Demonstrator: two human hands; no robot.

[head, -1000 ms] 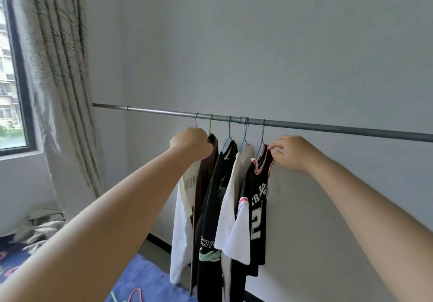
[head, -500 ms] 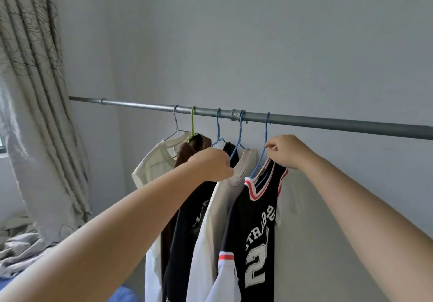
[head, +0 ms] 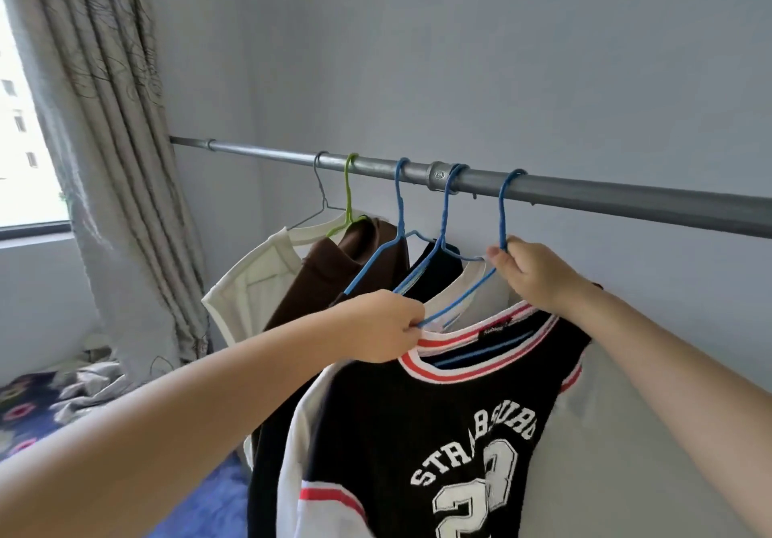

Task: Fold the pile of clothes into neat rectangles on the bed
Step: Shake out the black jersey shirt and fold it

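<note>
Hands have both moved onto the nearest hanger in the last second: the left hand (head: 382, 328), a second ago up by the brown top's hanger, now pinches the lower left shoulder of the blue wire hanger (head: 501, 220) at the collar of the black sleeveless jersey with red-and-white trim (head: 438, 433), and the right hand (head: 532, 276), already at that jersey's collar before, now grips the same hanger just below its hook neck. Hook is still over the grey metal rail (head: 626, 197), so nothing is off yet. View has closed in too; rail and clothes fill more of the frame than before. Other garments hang untouched to the left on the same rail: cream sleeveless top (head: 250, 287), brown top (head: 334, 270), a dark top (head: 434, 274) and a white shirt (head: 463, 299) directly behind the jersey. Bed with blue patterned cover (head: 25, 416) is low left, well apart from the rail, crumpled grey fabric (head: 92, 383) on it near the beige curtain (head: 104, 119). Judgement: this is the fetch stage, folding not started; the two-handed hold looks like setup for unhooking the jersey or slipping it off the hanger. Risk: neighbouring hanger hooks sit close, so a sideways pull could drag the white shirt along.
</note>
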